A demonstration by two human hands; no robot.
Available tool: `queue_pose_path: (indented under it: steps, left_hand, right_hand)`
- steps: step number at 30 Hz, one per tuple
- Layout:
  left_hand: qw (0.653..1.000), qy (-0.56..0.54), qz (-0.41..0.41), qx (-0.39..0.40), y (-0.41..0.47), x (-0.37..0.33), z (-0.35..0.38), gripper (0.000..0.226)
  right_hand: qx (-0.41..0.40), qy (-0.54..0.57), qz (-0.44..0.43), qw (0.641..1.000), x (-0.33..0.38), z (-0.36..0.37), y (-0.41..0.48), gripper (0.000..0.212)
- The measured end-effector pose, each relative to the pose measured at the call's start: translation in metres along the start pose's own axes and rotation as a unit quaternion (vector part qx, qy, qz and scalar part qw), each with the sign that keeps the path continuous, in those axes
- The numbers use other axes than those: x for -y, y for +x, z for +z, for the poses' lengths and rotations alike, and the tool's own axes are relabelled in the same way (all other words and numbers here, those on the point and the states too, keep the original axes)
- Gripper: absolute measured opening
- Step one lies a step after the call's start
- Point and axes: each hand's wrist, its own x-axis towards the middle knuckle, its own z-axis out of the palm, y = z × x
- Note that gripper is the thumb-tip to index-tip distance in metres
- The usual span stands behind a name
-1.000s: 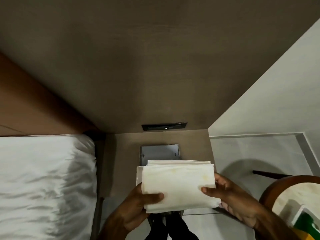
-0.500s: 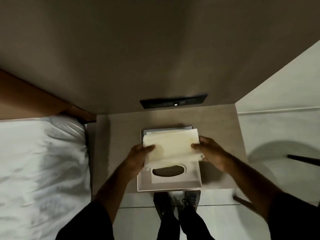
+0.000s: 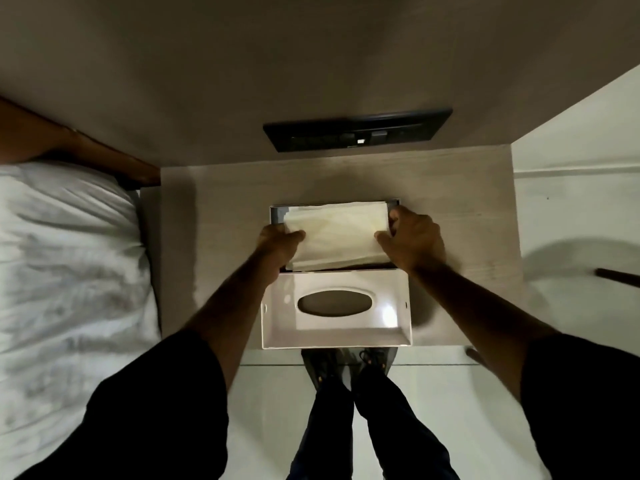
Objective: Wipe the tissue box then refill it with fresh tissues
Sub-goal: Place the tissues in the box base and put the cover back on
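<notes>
Both hands clamp the tissue stack (image 3: 337,237) from its ends: left hand (image 3: 278,245) at 9 o'clock, right hand (image 3: 414,239) at 3 o'clock. The stack sits in the open box base (image 3: 277,211) on the counter (image 3: 214,237); the lid (image 3: 336,308) lies at its 6 o'clock.

Counter (image 3: 214,216): pale wood-grain top, set against wall, beside bed (image 3: 69,271) on its left. Directly on it: grey tray (image 3: 277,213) toward wall, holding tissues (image 3: 337,237); white lid (image 3: 337,308) with oval slot, inside up, touching tray's near edge, reaching counter's front edge. Floor (image 3: 571,220): pale.
</notes>
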Motion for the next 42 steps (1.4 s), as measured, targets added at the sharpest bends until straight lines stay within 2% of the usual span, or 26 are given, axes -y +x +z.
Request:
queue_pose_path:
  steps: [1, 4, 6, 10, 12, 15, 16, 18, 20, 22, 24, 26, 28, 30, 32, 36, 39, 41, 42]
  left_hand:
    - [1.0, 0.023, 0.007, -0.007, 0.0, -0.001, 0.0, 0.024]
    - [0.989, 0.137, 0.043, -0.036, -0.001, -0.004, -0.001, 0.037]
    - [0.977, 0.19, 0.077, -0.051, -0.003, -0.006, -0.001, 0.035]
    - [0.944, 0.284, 0.141, -0.093, -0.006, -0.007, 0.0, 0.031]
    - [0.934, 0.29, 0.173, -0.115, -0.011, -0.004, 0.0, 0.033]
    - [0.925, 0.265, 0.223, -0.158, -0.022, 0.004, -0.007, 0.056]
    - [0.917, 0.258, 0.249, -0.176, -0.027, 0.008, -0.013, 0.056]
    - [0.89, 0.253, 0.33, -0.188, -0.043, 0.02, -0.028, 0.036]
    - [0.858, 0.283, 0.409, -0.127, -0.061, 0.04, -0.044, 0.014]
    - [0.823, 0.351, 0.446, -0.023, -0.081, 0.069, -0.056, 0.024]
    - [0.775, 0.432, 0.459, 0.047, -0.093, 0.103, -0.062, 0.037]
    - [0.731, 0.507, 0.452, 0.073, -0.097, 0.129, -0.063, 0.044]
    - [0.712, 0.553, 0.425, 0.08, -0.097, 0.137, -0.062, 0.044]
    - [0.716, 0.552, 0.422, 0.072, -0.096, 0.136, -0.062, 0.037]
    - [0.734, 0.514, 0.438, 0.067, -0.097, 0.136, -0.067, 0.029]
    - [0.831, 0.367, 0.395, 0.138, -0.109, 0.122, -0.103, 0.02]
    - [0.905, 0.228, 0.251, 0.258, -0.119, 0.095, -0.136, 0.036]
    - [0.939, 0.071, 0.147, 0.302, -0.128, 0.079, -0.14, 0.051]
    - [0.948, -0.011, 0.11, 0.297, -0.129, 0.076, -0.135, 0.055]
  right_hand:
    - [0.005, -0.014, -0.001, 1.0, 0.0, -0.002, -0.001, 0.03]
    - [0.02, -0.038, -0.004, 0.999, 0.0, -0.004, -0.001, 0.038]
    - [0.019, -0.053, -0.015, 0.998, 0.001, -0.003, 0.0, 0.044]
    - [0.004, -0.021, -0.016, 1.0, -0.004, -0.001, 0.001, 0.048]
    - [-0.004, 0.0, -0.038, 0.999, -0.009, 0.0, 0.0, 0.045]
    - [-0.05, 0.036, -0.091, 0.994, -0.02, -0.005, -0.009, 0.034]
    - [-0.069, 0.049, -0.11, 0.99, -0.026, -0.008, -0.014, 0.028]
    - [-0.074, 0.059, -0.158, 0.983, -0.041, -0.015, -0.029, 0.016]
    - [-0.054, 0.044, -0.218, 0.973, -0.06, -0.022, -0.051, 0.009]
    - [-0.01, 0.01, -0.281, 0.96, -0.081, -0.023, -0.075, 0.017]
    - [0.076, -0.038, -0.326, 0.941, -0.101, -0.019, -0.094, 0.03]
    - [0.142, -0.091, -0.336, 0.926, -0.117, -0.014, -0.105, 0.045]
    - [0.147, -0.123, -0.355, 0.915, -0.123, -0.007, -0.105, 0.054]
    - [0.125, -0.117, -0.368, 0.914, -0.119, -0.005, -0.1, 0.055]
    - [0.118, -0.089, -0.367, 0.918, -0.113, -0.01, -0.094, 0.048]
    - [0.19, 0.033, -0.329, 0.924, -0.11, -0.049, -0.094, 0.027]
    - [0.292, 0.114, -0.292, 0.904, -0.109, -0.083, -0.099, 0.037]
    - [0.387, 0.268, -0.179, 0.864, -0.106, -0.092, -0.108, 0.041]
    - [0.4, 0.336, -0.122, 0.844, -0.103, -0.091, -0.112, 0.042]
